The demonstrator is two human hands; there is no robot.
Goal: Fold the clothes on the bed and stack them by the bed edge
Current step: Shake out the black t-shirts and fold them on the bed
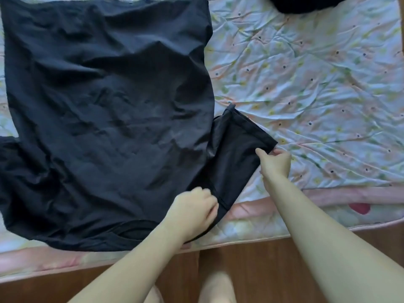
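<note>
A large black T-shirt lies spread flat on the bed, collar toward the near edge and hem toward the far side. Its right sleeve sticks out to the right. My right hand pinches the cuff corner of that sleeve. My left hand grips the shirt at the shoulder seam where the sleeve joins the body, fingers curled on the cloth. The left sleeve runs off the left side of the view.
A floral bedsheet covers the bed, wrinkled, with bare room to the right of the shirt. Another dark garment lies at the far top right. The bed's near edge meets a wooden floor, where my feet show.
</note>
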